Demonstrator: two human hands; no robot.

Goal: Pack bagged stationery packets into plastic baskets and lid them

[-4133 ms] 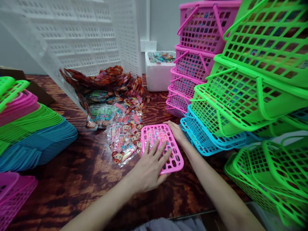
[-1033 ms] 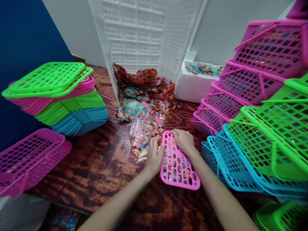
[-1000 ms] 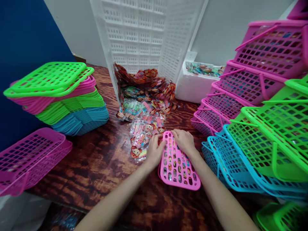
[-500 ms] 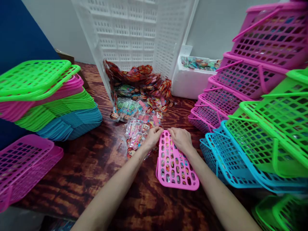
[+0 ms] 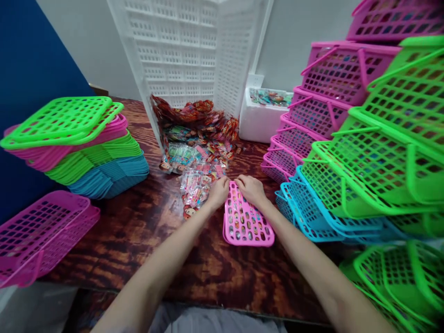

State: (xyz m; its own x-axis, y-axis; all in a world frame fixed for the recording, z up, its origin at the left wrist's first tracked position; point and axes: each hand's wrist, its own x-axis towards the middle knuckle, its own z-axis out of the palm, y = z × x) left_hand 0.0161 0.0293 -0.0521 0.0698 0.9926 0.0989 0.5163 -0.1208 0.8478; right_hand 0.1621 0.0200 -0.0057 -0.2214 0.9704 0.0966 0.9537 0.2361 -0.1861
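A pink plastic basket with a perforated lid [image 5: 248,226] lies on the table in front of me, its narrow far end pointing away. Colourful contents show through the holes. My left hand [image 5: 218,192] is closed around the far left corner. The fingers of my right hand [image 5: 250,188] curl over the far right corner, close beside the left. Both sets of fingertips are partly hidden behind the rim. Just left of my left hand, clear packets with printed cartoon figures [image 5: 196,187] are spread in a loose pile.
A white crate on its side [image 5: 180,55] spills more packets. Behind stands a white foam box [image 5: 258,122]. On the left are stacked coloured baskets [image 5: 107,171] topped by green lids [image 5: 65,120], and a pink basket [image 5: 45,236]. Filled green baskets [image 5: 378,162] tower at right.
My view has shifted, with the table's front edge and my lap now showing. Both hands stay at the far end of the pink basket, still holding it.
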